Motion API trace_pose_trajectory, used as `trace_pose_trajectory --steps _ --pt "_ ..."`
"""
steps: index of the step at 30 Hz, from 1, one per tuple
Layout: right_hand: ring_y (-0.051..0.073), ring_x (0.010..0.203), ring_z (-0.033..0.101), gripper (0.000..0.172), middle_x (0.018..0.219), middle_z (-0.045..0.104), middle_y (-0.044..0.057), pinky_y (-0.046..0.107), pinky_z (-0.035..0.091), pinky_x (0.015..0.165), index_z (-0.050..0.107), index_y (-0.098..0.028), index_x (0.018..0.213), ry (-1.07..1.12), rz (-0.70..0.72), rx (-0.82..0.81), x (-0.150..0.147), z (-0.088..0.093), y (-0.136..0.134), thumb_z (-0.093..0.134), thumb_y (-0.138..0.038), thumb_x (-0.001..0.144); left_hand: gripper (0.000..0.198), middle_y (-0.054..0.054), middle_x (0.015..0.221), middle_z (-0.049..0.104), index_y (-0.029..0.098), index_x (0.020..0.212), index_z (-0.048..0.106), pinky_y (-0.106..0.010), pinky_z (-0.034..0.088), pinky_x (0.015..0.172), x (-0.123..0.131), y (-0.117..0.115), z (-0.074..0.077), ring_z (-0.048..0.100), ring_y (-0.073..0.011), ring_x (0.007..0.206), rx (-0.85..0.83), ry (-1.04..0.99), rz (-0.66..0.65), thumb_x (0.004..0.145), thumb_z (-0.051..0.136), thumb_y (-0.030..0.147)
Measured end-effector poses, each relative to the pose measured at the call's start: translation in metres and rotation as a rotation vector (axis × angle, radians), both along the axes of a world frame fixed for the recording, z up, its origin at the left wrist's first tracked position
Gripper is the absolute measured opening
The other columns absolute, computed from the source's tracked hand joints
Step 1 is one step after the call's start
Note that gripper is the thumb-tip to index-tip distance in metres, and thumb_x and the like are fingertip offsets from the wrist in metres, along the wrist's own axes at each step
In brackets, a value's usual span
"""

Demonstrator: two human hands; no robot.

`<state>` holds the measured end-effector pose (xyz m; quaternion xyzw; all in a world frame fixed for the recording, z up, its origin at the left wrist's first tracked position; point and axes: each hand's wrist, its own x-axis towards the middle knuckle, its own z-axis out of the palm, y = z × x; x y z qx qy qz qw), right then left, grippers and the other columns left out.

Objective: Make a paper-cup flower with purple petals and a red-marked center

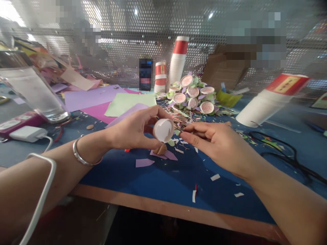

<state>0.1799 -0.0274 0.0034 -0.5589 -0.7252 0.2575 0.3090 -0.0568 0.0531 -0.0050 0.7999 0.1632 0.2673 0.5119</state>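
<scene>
My left hand [139, 131] grips a small round white paper cup base [164, 131] by its rim, its open side facing me. My right hand [208, 137] is closed in a pinch just right of it, with a thin dark thing at the fingertips that I cannot make out. A small green paper piece [176, 132] shows beside those fingertips. Under the cup base, a brown lump [160, 149] sits on purple paper cutouts [171, 155]. One more purple pointed strip [144, 163] lies to their left on the blue tabletop.
Behind my hands is a heap of decorated cup bases [192, 92]. Stacked paper cups [177, 63] stand at the back, and another stack [272, 98] tilts at right. A glass bottle [38, 92], power strip [22, 124], coloured sheets [130, 103], black cable [286, 153] and scraps surround them.
</scene>
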Motion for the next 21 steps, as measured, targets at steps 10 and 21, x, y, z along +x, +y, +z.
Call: trace_pose_trajectory --steps 10,21 --pt "0.017 0.072 0.064 0.031 0.082 0.075 0.0 0.029 0.044 0.061 0.076 -0.024 0.093 -0.08 0.002 -0.028 -0.0014 0.0006 0.0017 0.062 -0.052 0.094 0.057 -0.006 0.095 0.073 0.018 0.118 0.056 -0.032 0.06 0.079 0.0021 -0.0068 0.0023 0.072 -0.0196 0.088 -0.02 0.016 0.02 0.069 0.083 0.01" --pt "0.017 0.07 0.061 0.027 0.079 0.073 0.0 0.027 0.043 0.06 0.076 -0.023 0.091 -0.109 0.003 0.029 -0.002 0.0039 -0.0022 0.063 -0.047 0.095 0.051 -0.011 0.12 0.064 0.019 0.114 0.061 -0.03 0.06 0.082 0.0042 -0.0072 -0.0025 0.069 -0.0198 0.099 0.17 -0.035 0.056 0.069 0.082 0.008"
